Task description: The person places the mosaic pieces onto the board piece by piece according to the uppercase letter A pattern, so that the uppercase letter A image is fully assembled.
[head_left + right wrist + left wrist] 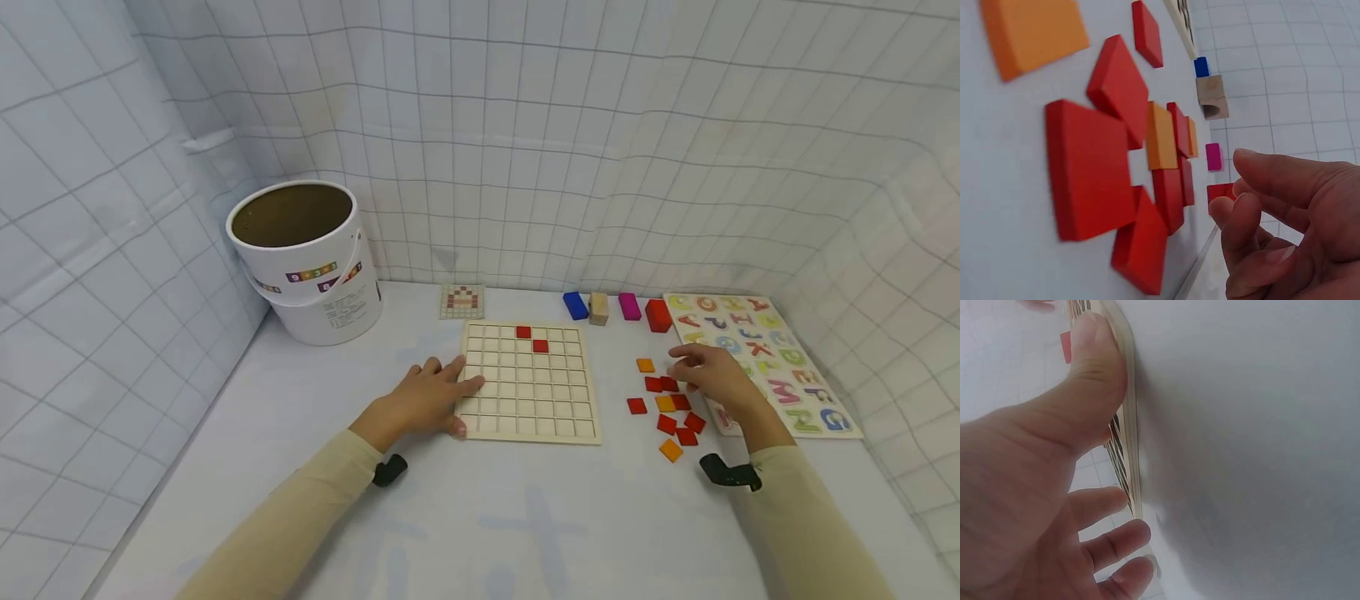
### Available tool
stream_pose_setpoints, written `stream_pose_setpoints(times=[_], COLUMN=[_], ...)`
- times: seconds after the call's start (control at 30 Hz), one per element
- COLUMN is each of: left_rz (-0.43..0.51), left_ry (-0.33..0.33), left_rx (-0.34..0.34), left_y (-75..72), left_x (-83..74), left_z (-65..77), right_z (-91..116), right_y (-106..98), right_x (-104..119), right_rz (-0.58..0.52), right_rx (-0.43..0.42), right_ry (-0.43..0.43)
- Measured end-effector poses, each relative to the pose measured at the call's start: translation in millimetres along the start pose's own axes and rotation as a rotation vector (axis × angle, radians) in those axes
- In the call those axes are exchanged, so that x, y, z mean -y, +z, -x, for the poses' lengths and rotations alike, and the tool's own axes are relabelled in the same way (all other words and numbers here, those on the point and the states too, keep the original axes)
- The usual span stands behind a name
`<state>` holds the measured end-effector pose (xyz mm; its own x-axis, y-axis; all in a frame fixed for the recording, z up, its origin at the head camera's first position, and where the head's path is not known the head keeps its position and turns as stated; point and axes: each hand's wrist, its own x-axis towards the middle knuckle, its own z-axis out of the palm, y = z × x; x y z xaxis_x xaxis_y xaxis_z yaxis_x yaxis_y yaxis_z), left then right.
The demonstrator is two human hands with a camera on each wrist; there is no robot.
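My left hand [420, 400] rests at the left edge of a pale wooden grid board [534, 392], fingers spread over its margin. In the left wrist view, the thumb [1094, 362] lies along the board's edge. Two red square tiles [541, 346] sit in cells near the top of the grid. To the right, my right hand [716, 377] hovers beside loose red tiles [637, 406] and orange tiles [671, 451] scattered on the table. Its fingers bend loosely, with nothing between thumb and fingertips in the right wrist view.
A small pattern card [462, 302] lies behind the board. Along the back stand a blue block [575, 306], a plain wooden block [598, 308], a magenta block [629, 306] and a red block [658, 316]. A letter board [783, 337] lies far right; a white bucket [315, 304] stands back left.
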<state>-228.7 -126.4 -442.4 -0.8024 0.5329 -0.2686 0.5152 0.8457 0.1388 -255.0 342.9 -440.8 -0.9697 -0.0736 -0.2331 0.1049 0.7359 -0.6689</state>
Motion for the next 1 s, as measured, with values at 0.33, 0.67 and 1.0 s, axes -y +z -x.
stream_pose_setpoints(times=[0.33,0.67,1.0], left_rz=[0.009,0.011,0.02], left_ry=[0.015,0.007,0.016], left_rx=[0.005,0.011,0.012], left_y=[1.7,0.0,-2.3], left_x=[3.9,2.3,1.1], left_z=[0.3,-0.9,-1.7], right_z=[-0.4,-1.5,-1.8], right_y=[9.3,11.6,7.5], right_x=[-7.1,-9.6,-9.7], right_rz=[0.014,0.015,-0.146], right_rx=[0.032,0.014,-0.036], right_ry=[0.061,0.047,0.056])
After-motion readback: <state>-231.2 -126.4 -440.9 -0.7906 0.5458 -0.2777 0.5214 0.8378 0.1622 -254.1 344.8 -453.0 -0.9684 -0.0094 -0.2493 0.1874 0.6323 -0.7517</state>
